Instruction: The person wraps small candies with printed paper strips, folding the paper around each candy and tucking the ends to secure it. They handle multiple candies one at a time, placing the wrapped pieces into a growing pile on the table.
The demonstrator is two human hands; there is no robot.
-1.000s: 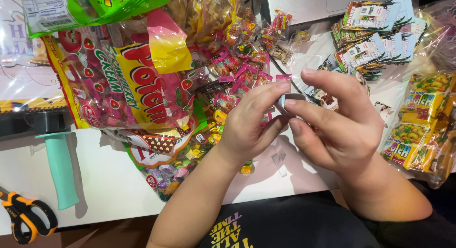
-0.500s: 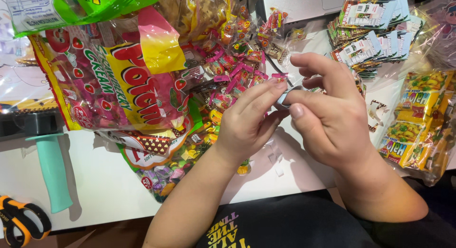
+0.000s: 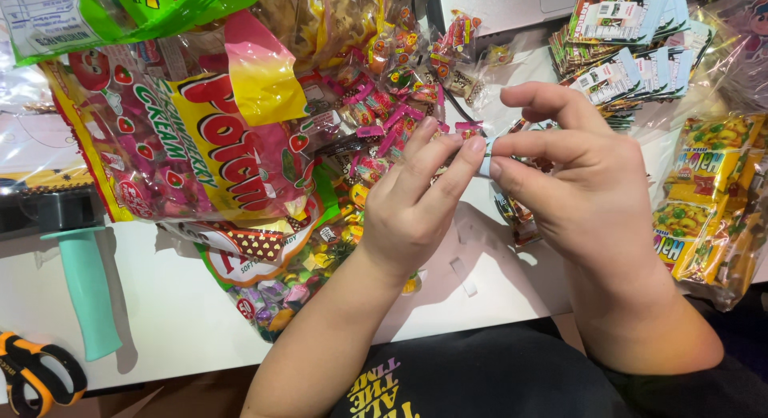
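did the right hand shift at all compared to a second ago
Cannot tell. The right hand sits about where it was beside the stack of sachets; the camera drifts too.

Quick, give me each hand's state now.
Left hand: pinching the small pale strip.
Right hand: pinching the same strip.

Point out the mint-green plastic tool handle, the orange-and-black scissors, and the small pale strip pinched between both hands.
mint-green plastic tool handle (image 3: 84,294), head view, middle of the shaft
orange-and-black scissors (image 3: 36,376), head view, finger loops
small pale strip (image 3: 486,156), head view, visible piece between fingertips
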